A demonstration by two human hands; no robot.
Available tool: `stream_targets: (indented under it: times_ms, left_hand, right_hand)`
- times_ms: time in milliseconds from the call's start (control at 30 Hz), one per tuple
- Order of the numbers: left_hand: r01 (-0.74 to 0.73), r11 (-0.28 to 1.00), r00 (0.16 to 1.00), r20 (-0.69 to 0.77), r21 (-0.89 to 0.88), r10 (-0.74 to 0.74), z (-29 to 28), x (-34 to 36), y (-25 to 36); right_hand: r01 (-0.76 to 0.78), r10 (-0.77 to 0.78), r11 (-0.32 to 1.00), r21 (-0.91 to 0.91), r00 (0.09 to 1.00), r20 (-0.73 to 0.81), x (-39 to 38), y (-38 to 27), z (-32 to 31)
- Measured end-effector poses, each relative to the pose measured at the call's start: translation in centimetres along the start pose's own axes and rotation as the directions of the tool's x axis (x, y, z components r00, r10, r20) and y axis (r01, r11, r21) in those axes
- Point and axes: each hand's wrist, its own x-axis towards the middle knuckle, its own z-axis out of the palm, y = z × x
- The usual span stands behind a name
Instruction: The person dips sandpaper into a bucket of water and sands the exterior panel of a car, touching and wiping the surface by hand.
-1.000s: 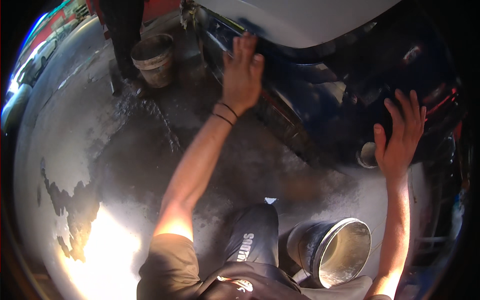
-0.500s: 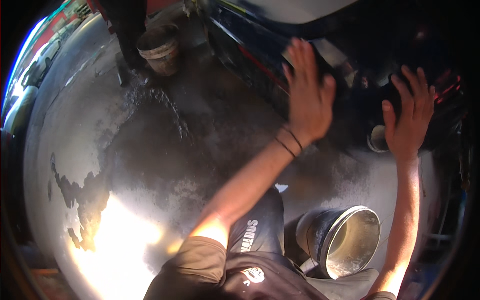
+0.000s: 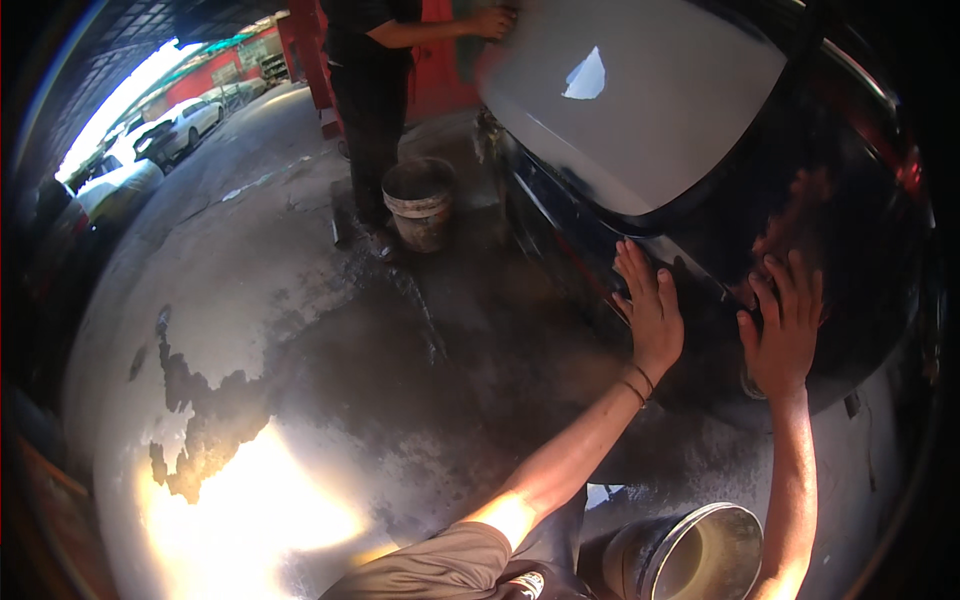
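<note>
Both palms flat, fingers spread, left hand (image 3: 652, 312) and right hand (image 3: 785, 325) pressed on dark car body (image 3: 760, 210) at right-centre frame, metal bucket (image 3: 690, 555) bottom right, another person (image 3: 375, 80) upper centre.

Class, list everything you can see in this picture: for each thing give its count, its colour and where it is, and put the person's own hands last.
Car body: one, dark blue and glossy, upper right.
Grey panel: one, matt grey, on the car at the top.
Bucket by the car: one, dark with a pale band, standing on the floor at upper middle.
Bucket near the camera: one, dark outside and pale inside, at the bottom edge.
Co-worker: one, in dark clothes, standing at the top beside the first bucket, a hand on the grey panel.
Parked cars: several, white, outside at upper left.
Concrete floor: grey, wet and dark near the car.
Left hand: open, flat on the car, dark bands at the wrist.
Right hand: open, flat on the car.
</note>
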Motion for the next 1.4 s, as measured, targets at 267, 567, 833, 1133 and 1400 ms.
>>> stream_targets:
  times_ms: [267, 567, 833, 1133, 1400]
  left_hand:
    - [0.083, 0.993, 0.996, -0.024, -0.085, -0.085, -6.7, 13.7, -4.2]
    - [0.143, 0.989, 0.988, -0.057, -0.026, -0.144, -2.5, 11.0, -4.3]
    - [0.119, 0.989, 0.986, -0.124, 0.089, -0.108, -4.1, 18.2, -8.2]
    - [-0.002, 1.0, 0.996, -0.085, 0.027, 0.005, -11.9, 28.7, -11.6]
    - [-0.048, 0.996, 0.995, -0.085, 0.079, 0.055, -5.0, 15.2, -9.6]
  right_hand:
    - [0.008, -0.008, 1.0, 0.013, 1.0, 0.001, 1.4, -0.4, 0.0]
    - [0.025, -0.017, 0.995, -0.1, 0.997, 0.079, -0.4, 0.8, -0.2]
    - [0.079, -0.074, 0.991, -0.11, 0.996, 0.053, 0.2, 0.9, 1.8]
    - [0.07, -0.056, 0.984, -0.167, 0.995, 0.085, 1.5, -0.9, 1.9]
    - [0.131, -0.112, 0.971, -0.198, 0.988, 0.101, 0.4, 0.8, 1.3]
